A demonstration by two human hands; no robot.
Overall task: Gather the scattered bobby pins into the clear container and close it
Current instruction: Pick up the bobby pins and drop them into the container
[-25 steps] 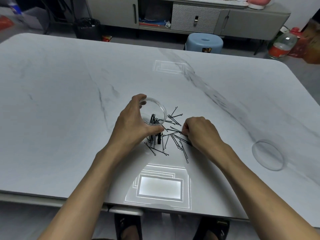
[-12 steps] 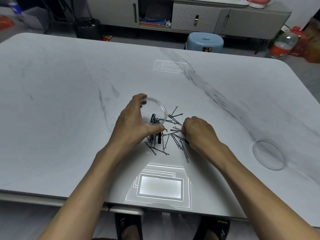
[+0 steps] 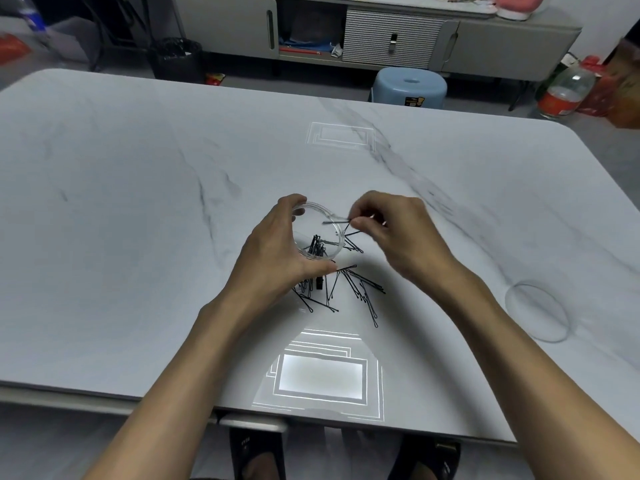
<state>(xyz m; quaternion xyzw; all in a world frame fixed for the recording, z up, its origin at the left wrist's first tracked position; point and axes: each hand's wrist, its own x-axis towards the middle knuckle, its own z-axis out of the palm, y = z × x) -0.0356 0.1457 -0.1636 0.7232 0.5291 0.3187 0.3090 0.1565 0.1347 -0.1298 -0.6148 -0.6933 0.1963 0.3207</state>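
My left hand (image 3: 277, 251) grips the clear round container (image 3: 320, 233), tilted with its mouth toward the right; several black bobby pins lie inside it. My right hand (image 3: 398, 233) pinches one bobby pin (image 3: 336, 222) by its end, and the pin's tip reaches over the container's rim. Several loose bobby pins (image 3: 349, 289) stay scattered on the table just below the container and under my hands. The clear round lid (image 3: 536, 311) lies flat at the right side of the table.
The work surface is a white marble-pattern table (image 3: 138, 202) with bright light reflections near its front edge. Beyond the far edge stand a blue stool (image 3: 410, 86), a grey cabinet (image 3: 381, 32), a black bin (image 3: 176, 60) and a plastic jar (image 3: 564, 91).
My right hand rose from the pile of pins and moved up to the container's mouth with one pin in its fingers. My left hand kept hold of the container.
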